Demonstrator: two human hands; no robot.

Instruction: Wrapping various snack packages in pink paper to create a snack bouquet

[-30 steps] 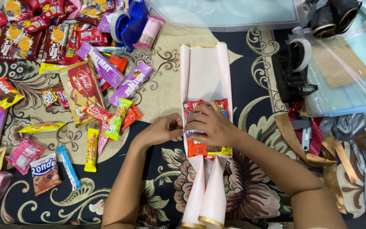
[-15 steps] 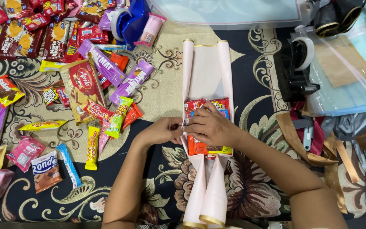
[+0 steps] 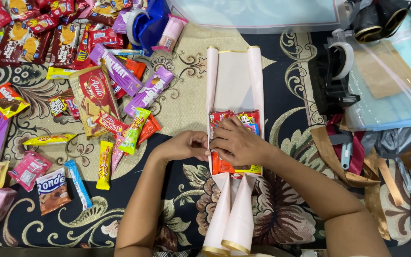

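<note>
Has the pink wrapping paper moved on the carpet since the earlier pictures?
No. The pink wrapping paper lies in the same place beside the black tape dispenser, under both hands.

Bright, even light is falling from overhead, casting only soft shadows, glinting on the clear plastic sheets at far right, while everything is staying sharp and undistorted.

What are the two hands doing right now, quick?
Left hand: fingers pinched at the left edge of the snack packets on the pink wrapping paper.
Right hand: resting flat on those packets, pressing them down.
</note>
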